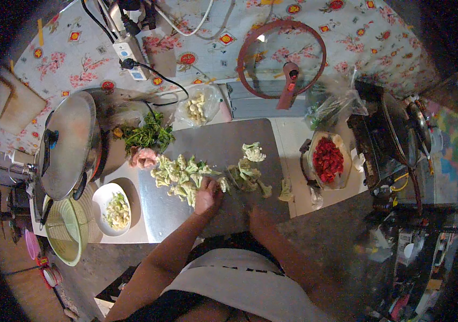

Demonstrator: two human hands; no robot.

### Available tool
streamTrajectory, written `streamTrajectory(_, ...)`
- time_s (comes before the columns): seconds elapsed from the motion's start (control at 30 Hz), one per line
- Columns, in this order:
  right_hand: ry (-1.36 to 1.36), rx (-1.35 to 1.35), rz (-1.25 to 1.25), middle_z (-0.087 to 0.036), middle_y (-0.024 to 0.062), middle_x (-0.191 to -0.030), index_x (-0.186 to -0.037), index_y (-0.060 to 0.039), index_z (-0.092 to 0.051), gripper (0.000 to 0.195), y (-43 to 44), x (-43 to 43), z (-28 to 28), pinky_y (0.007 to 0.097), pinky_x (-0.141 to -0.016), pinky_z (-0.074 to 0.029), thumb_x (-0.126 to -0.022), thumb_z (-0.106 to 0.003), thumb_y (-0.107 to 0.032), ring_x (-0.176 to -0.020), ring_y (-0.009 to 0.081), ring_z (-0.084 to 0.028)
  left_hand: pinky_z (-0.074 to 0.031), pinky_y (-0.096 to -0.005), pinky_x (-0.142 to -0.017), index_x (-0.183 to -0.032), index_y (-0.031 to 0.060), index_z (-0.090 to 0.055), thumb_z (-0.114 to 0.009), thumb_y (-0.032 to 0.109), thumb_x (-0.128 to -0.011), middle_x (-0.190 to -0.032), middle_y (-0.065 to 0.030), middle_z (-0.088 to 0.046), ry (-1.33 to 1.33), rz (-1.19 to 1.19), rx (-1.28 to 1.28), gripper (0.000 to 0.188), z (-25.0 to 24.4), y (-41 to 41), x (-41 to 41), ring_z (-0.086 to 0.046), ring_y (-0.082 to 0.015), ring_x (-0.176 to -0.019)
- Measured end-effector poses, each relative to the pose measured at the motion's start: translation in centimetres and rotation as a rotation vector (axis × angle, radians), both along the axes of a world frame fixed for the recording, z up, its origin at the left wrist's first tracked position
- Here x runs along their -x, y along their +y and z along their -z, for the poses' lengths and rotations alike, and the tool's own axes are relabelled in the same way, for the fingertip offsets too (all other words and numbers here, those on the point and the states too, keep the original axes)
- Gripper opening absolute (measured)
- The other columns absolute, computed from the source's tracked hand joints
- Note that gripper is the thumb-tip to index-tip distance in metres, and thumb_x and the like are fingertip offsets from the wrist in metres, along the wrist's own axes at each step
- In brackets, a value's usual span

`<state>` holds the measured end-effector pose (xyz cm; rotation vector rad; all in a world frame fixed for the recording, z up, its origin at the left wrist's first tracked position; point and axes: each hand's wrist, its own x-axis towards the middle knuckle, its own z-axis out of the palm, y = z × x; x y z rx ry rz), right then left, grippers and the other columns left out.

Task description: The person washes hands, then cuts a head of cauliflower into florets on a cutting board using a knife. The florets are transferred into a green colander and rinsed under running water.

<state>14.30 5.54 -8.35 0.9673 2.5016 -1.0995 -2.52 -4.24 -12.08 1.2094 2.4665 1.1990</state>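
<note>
On the metal cutting board, my left hand has its fingers curled against a cauliflower floret. A heap of cut cauliflower lies just beyond and left of it. My right hand is low over the board in shadow; a dark, blade-like shape shows faintly beyond it, but its grip is unclear. Larger cauliflower pieces lie beyond that hand, with one pale floret farther back. Another piece rests at the board's right edge. Raw meat touches the heap's left end.
Leafy greens and bagged garlic are behind the board. Left stand a lidded pan, a white bowl of chopped pieces and a green colander. Right are a dish of chopped red peppers and a stove.
</note>
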Motion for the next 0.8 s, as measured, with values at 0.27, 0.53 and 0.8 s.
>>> streamTrajectory(0.27,-0.191,-0.023,0.091,-0.057,0.0258,-0.075,-0.098,0.0013,-0.044,0.022,-1.1,-0.4,-7.1,0.0502,-0.064,-0.043,-0.086,-0.044,-0.017,-0.074,0.0424,-0.056,-0.047,-0.0401,-0.061,-0.089,0.0032,-0.053,-0.059,0.004,-0.068,-0.087,-0.0154,-0.051,0.071,0.004,-0.059,0.022,1.0,-0.3,0.3,-0.055,-0.0337,-0.075)
streamTrajectory(0.53,-0.062,-0.046,-0.009,-0.057,0.0256,-0.075,-0.095,0.0008,-0.044,0.020,-0.9,-0.1,-2.0,0.0519,-0.065,-0.042,-0.086,-0.041,-0.017,-0.074,0.0445,-0.055,-0.047,-0.0392,-0.063,-0.089,0.0039,-0.053,-0.059,0.001,-0.066,-0.088,-0.0137,-0.052,0.010,0.046,-0.111,0.024,1.4,-0.5,0.3,-0.055,-0.0328,-0.075)
streamTrajectory(0.8,0.062,-0.016,-0.015,-0.055,0.0291,-0.088,-0.102,0.0022,-0.042,0.024,-1.1,2.5,-3.0,0.0509,-0.070,-0.041,-0.087,-0.040,-0.016,-0.083,0.0452,-0.052,-0.047,-0.0394,-0.063,-0.088,0.0026,-0.053,-0.058,0.000,-0.067,-0.088,-0.0161,-0.052,-0.067,0.006,-0.078,0.022,0.6,-0.5,0.5,-0.055,-0.0348,-0.073)
